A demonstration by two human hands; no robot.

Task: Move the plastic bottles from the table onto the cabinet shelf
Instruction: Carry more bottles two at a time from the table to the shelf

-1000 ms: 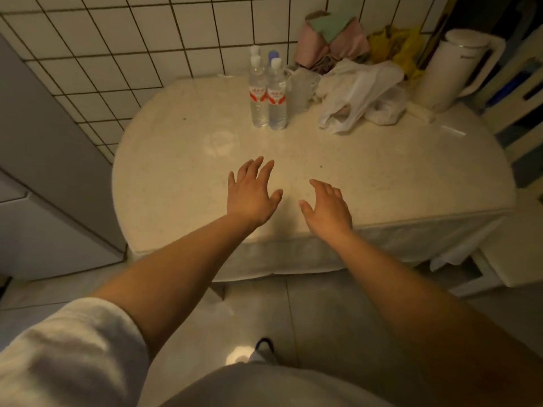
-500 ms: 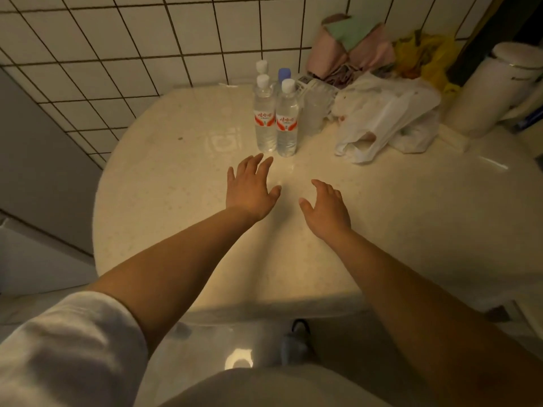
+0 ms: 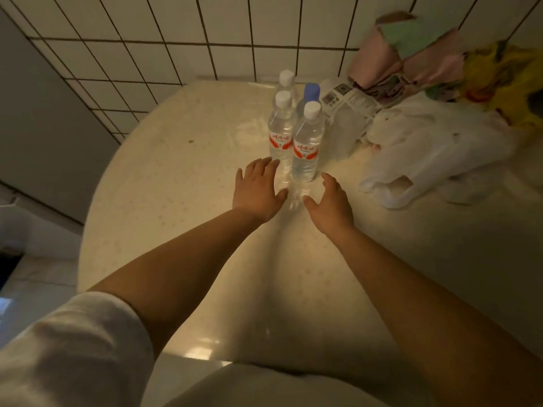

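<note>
Four plastic bottles stand upright in a tight cluster at about 12 o'clock on the tabletop (image 3: 164, 201), near the tiled wall (image 3: 235, 27). Front left bottle (image 3: 281, 133): clear, white cap, red-and-white label. Front right bottle (image 3: 307, 145): same make, touching or just beside the first. Behind them, a blue-capped bottle (image 3: 311, 94) at 1 o'clock of the pair and a rear white-capped bottle (image 3: 287, 79) at 12 o'clock, both mostly hidden by the front two.

Left hand (image 3: 258, 190) reaches over the tabletop at 7 o'clock of the front left bottle, palm down, fingers (image 3: 266, 165) straight and spread apart, tips just short of the bottle's base; contact cannot be told. Right hand (image 3: 332, 201) at 5 o'clock of the front right bottle, fingers loosely bent and apart, thumb out toward the left hand, holding nothing. Both hands near each other, with a narrow gap between the thumbs.

At 2 o'clock of the bottles, a stack of clear plastic cups in a wrapper (image 3: 349, 124), touching the cluster's right side. Beyond it at 3 o'clock, a crumpled white plastic bag (image 3: 435, 154). At the far right by the wall, pink and green cloth (image 3: 411, 51) and a yellow bag (image 3: 508, 80). White sleeve (image 3: 73, 348) at the lower left.
</note>
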